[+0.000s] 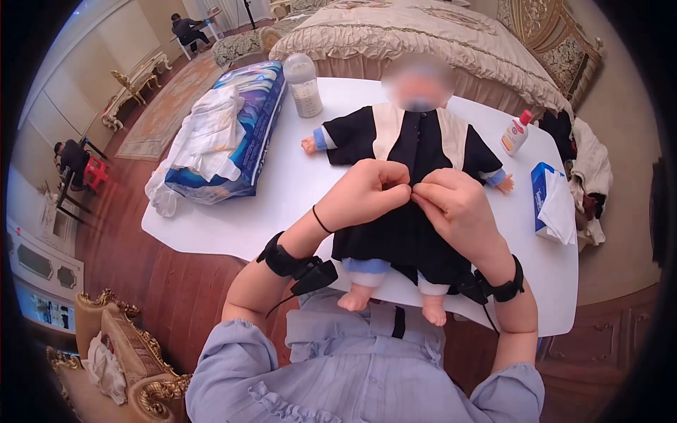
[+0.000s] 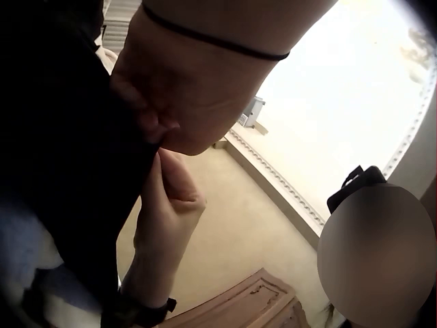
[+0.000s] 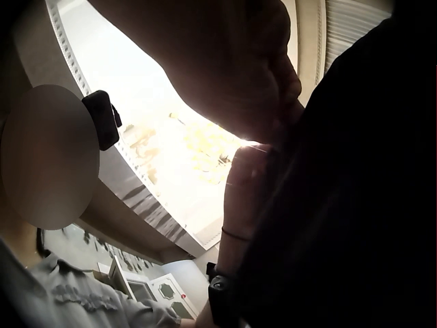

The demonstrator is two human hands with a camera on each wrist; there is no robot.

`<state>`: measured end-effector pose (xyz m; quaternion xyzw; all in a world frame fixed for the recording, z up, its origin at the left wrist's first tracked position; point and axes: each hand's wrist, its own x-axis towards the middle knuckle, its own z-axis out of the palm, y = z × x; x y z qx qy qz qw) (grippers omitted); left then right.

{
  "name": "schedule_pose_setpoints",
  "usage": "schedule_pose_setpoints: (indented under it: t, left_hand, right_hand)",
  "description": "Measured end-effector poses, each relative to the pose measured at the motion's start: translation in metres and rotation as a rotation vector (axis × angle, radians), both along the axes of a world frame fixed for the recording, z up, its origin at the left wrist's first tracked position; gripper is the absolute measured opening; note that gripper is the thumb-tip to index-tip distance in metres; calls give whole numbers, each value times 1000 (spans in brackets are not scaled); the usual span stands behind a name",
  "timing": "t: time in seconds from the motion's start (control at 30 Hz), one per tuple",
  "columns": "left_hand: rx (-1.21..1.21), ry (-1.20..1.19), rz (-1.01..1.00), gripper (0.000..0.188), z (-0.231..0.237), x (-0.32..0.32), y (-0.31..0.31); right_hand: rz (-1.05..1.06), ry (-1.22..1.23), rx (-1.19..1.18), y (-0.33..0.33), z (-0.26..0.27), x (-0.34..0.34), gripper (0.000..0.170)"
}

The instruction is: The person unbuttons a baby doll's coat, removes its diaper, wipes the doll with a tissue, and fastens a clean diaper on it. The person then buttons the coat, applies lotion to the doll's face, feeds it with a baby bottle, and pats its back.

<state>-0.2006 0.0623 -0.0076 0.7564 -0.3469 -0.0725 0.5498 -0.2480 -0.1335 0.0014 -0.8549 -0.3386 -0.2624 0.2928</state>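
Observation:
A doll in a black garment (image 1: 395, 243) with cream strips lies face up on the white table (image 1: 296, 204), light blue clothing showing at its wrists and legs. Over its middle, the left hand (image 1: 374, 189) and right hand (image 1: 453, 204) meet, fingertips pinching the black cloth at the front. In the left wrist view the left hand (image 2: 184, 89) and right hand (image 2: 167, 205) hold the edge of the dark cloth (image 2: 75, 157). The right wrist view is dark; the right hand (image 3: 239, 75) is at the cloth (image 3: 341, 178). What lies between the fingertips is hidden.
Left of the doll are a blue diaper pack (image 1: 264, 127) with white diapers (image 1: 211, 134) on it and a bottle (image 1: 304, 88). A small red-capped bottle (image 1: 515, 134) and a tissue box (image 1: 543, 190) stand at the right. A bed (image 1: 423, 42) is behind the table.

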Motion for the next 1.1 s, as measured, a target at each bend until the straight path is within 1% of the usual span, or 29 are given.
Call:
schedule_pose_setpoints:
  t: [0.07, 0.13, 0.17, 0.23, 0.27, 0.3, 0.33, 0.4, 0.43, 0.5, 0.53, 0.67, 0.73, 0.77, 0.83, 0.87, 0.93, 1.07, 1.1]
  left_hand:
    - [29, -8, -7, 17, -1, 0, 1]
    - [56, -14, -11, 16, 0, -2, 1]
    - [66, -16, 5, 18, 1, -3, 0]
    - [75, -20, 27, 20, 0, -2, -1]
    - [-15, 126, -2, 20, -4, 1, -1]
    - [-106, 272, -32, 20, -8, 3, -2]
    - [-106, 271, -28, 20, -11, 3, -4]
    - [-12, -52, 111, 22, -17, 0, -8]
    - [-12, -52, 111, 22, -13, -6, -9]
    - [157, -274, 237, 25, 0, -19, -12]
    - [119, -455, 280, 27, -5, -18, -14]
    - [79, -543, 325, 26, -8, -17, -15]
    - [-83, 182, 170, 22, -1, -17, -12]
    - [-83, 182, 170, 22, -3, -16, -12]
    - [-51, 69, 205, 25, -8, -14, -12]
    - [-51, 70, 206, 25, -9, -16, -14]
    - [186, -650, 491, 26, -12, -23, -18]
    - [95, -616, 471, 23, -22, -14, -17]
    - [41, -316, 383, 20, -21, -11, -14]
  right_hand:
    - [2, -4, -8, -3, 0, 0, 12]
    - [11, 250, 142, -6, -1, 1, 10]
    - [16, 250, 140, -6, -3, 1, 10]
    - [8, 156, 134, -5, -6, 3, 8]
    - [13, 155, 132, -4, -7, 3, 8]
    - [13, 29, 94, -2, -7, 3, 7]
    - [12, -97, 57, 0, -7, 3, 6]
    - [10, -97, 40, -1, -7, 3, 6]
    - [2, -97, 23, -2, -7, 3, 6]
    - [-3, -80, 28, -3, -7, 2, 6]
    - [-8, -64, 32, -4, -6, 2, 6]
    - [-8, -29, 92, -3, -11, 3, 6]
    - [5, -16, 169, -4, -12, 5, 5]
    - [5, -16, 169, -3, -15, 5, 5]
    - [-12, -57, 178, -1, -18, 6, 7]
    - [-11, -56, 178, -1, -19, 6, 7]
    - [-68, -242, 14, 0, -20, 6, 10]
    - [-44, -265, -10, -1, -24, 7, 11]
    - [-40, -255, 11, -1, -24, 7, 11]
